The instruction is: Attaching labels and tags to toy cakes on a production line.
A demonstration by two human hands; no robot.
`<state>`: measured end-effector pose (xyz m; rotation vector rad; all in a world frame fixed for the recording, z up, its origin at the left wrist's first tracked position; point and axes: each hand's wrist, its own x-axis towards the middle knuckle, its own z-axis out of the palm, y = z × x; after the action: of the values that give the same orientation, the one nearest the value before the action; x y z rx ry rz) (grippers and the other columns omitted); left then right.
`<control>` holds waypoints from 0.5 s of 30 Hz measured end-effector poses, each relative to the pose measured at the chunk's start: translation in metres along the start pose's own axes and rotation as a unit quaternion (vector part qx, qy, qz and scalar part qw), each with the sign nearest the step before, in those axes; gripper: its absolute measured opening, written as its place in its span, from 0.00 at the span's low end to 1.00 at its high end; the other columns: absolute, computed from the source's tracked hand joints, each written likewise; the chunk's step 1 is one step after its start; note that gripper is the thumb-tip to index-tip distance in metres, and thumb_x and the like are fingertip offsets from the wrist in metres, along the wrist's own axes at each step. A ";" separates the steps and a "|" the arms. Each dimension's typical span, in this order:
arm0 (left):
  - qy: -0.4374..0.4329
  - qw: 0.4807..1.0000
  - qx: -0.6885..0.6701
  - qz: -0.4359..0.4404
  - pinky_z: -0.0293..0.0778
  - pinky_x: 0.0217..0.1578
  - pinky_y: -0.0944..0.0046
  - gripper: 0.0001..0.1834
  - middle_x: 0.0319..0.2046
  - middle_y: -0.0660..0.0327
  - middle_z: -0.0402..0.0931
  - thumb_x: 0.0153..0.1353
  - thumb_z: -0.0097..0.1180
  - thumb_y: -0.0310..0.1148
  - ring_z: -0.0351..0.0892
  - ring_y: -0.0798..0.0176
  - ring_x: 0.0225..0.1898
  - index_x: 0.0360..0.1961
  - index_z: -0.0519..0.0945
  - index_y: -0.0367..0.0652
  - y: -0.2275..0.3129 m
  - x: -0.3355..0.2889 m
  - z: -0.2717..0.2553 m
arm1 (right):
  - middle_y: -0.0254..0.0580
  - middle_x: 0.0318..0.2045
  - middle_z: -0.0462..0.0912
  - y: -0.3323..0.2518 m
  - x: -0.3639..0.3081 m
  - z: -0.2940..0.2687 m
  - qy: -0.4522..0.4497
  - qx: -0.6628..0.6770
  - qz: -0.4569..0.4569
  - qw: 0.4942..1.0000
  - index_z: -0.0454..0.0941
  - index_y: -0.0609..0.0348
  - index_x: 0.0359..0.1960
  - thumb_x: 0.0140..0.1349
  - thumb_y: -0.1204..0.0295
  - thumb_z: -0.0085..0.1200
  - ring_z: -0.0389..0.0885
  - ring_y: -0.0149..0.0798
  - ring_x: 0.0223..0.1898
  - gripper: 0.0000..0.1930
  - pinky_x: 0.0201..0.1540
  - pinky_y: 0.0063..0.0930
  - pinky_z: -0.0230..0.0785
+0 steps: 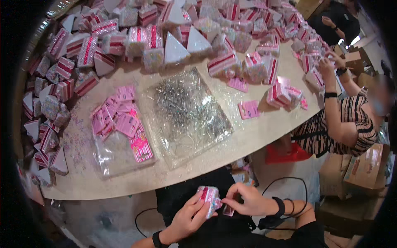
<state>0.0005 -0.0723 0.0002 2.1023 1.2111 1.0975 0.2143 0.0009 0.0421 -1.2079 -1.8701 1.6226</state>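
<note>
Over my lap, below the table's near edge, my left hand (191, 217) is closed round a small cake-slice ornament (210, 201) with pink and white layers and glitter. At its right side my right hand (248, 201) pinches thumb and forefinger together, touching or almost touching the ornament. What those fingertips hold is too small to make out. A small pinkish card-like piece (228, 210) shows just under the right fingers. On the table ahead lie pink printed cards (117, 113) on a clear plastic tray (109, 167), beside a shallow clear tray (169, 159) of thin clear fasteners (182, 103).
Many cake-slice ornaments (153, 37) are heaped along the table's (82, 182) far and left sides. Loose pink cards (249, 109) lie right of the trays. A co-worker in a striped top (331, 120) handles ornaments at the right, near cardboard boxes (366, 165) and a red stool (285, 152).
</note>
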 end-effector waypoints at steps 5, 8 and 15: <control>0.031 0.997 -0.021 -0.062 0.76 0.43 0.57 0.22 0.40 0.47 0.75 0.47 0.69 0.27 0.77 0.46 0.45 0.44 0.76 0.35 0.017 0.007 0.000 | 0.42 0.27 0.73 0.021 0.001 0.011 0.016 -0.092 -0.175 0.980 0.69 0.61 0.31 0.55 0.77 0.60 0.70 0.45 0.26 0.10 0.27 0.34 0.63; 0.055 0.995 -0.050 -0.064 0.76 0.43 0.57 0.22 0.44 0.47 0.75 0.50 0.66 0.25 0.77 0.46 0.42 0.47 0.75 0.35 0.017 0.006 0.000 | 0.41 0.26 0.72 0.029 0.005 0.006 -0.083 -0.261 -0.316 0.909 0.69 0.61 0.30 0.54 0.75 0.57 0.69 0.42 0.26 0.08 0.27 0.32 0.61; -0.007 0.952 -0.199 -0.234 0.75 0.30 0.64 0.22 0.33 0.53 0.69 0.49 0.69 0.27 0.76 0.56 0.31 0.45 0.76 0.36 0.023 0.013 -0.010 | 0.42 0.27 0.71 0.013 0.009 -0.002 -0.057 -0.315 -0.424 0.847 0.71 0.64 0.33 0.50 0.75 0.55 0.68 0.38 0.25 0.10 0.28 0.30 0.60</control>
<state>0.0073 -0.0721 0.0278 1.4221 1.2684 0.9986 0.2153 0.0083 0.0282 -0.2997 -2.5806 0.6113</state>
